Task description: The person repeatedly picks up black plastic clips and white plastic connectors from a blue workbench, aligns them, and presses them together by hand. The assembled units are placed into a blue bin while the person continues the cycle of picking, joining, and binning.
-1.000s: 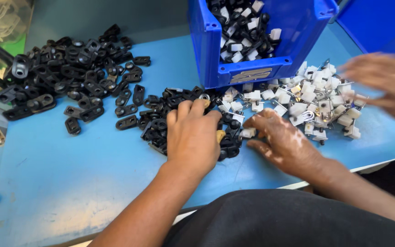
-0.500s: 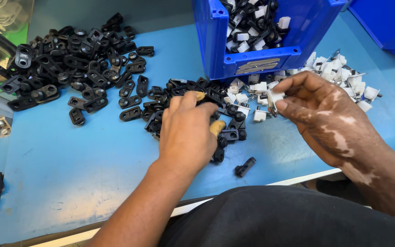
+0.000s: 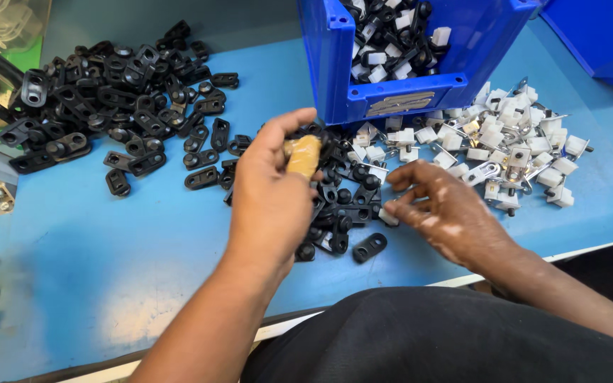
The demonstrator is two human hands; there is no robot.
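Small black plastic clips [image 3: 342, 206], flat links with a round eye, lie heaped on the blue worktop [image 3: 108, 269] just in front of the blue bin [image 3: 391, 103]. The left hand [image 3: 271, 198] hovers over that heap, fingers curled, a tan-wrapped fingertip [image 3: 301, 156] touching the clips; whether it grips one I cannot tell. The right hand [image 3: 441, 213] sits beside it, fingers loosely bent, pinching a small white piece [image 3: 389, 216]. White clips [image 3: 512, 149] are scattered to the right, and a bigger black pile [image 3: 108, 99] sits far left.
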